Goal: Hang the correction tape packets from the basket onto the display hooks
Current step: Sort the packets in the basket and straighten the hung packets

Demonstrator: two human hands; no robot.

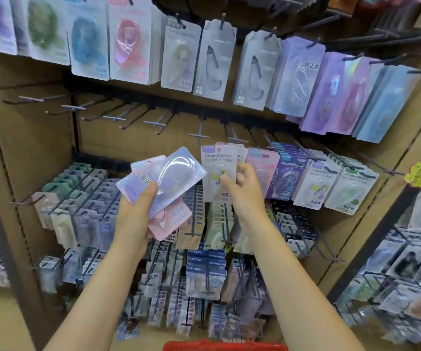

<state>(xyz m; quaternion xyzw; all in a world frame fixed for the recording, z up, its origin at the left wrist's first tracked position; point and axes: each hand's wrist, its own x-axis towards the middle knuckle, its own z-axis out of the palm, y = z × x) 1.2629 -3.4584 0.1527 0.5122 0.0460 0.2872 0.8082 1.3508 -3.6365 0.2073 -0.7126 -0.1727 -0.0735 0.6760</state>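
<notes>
I look down at my two bare forearms raised before a brown cardboard-coloured display wall [34, 153] studded with dark metal hooks. My left hand [134, 211] grips a fanned stack of flat card-backed correction tape packets [164, 183]; its thumb curls over the front of the top one, a pale lilac card with a glossy clear plastic blister, oval in shape. Beneath it I can make out at least two pink cards, one printed "Campus". The exact count in the stack I cannot tell.

My right hand [242, 188] pinches a white card packet with a yellow and lilac tape dispenser under its blister [217, 173], fingers curled round its right edge. This packet is upright, just in front of a hanging row of similar packets; whether it sits on a hook I cannot tell.

A row of bare metal hooks [153, 122] with short crossbars juts out above my hands, roughly ten of them. Higher up hang larger, blurred pastel packets [204, 59].

The red plastic rim of a basket [224, 345] shows at the bottom edge, between my arms.
</notes>
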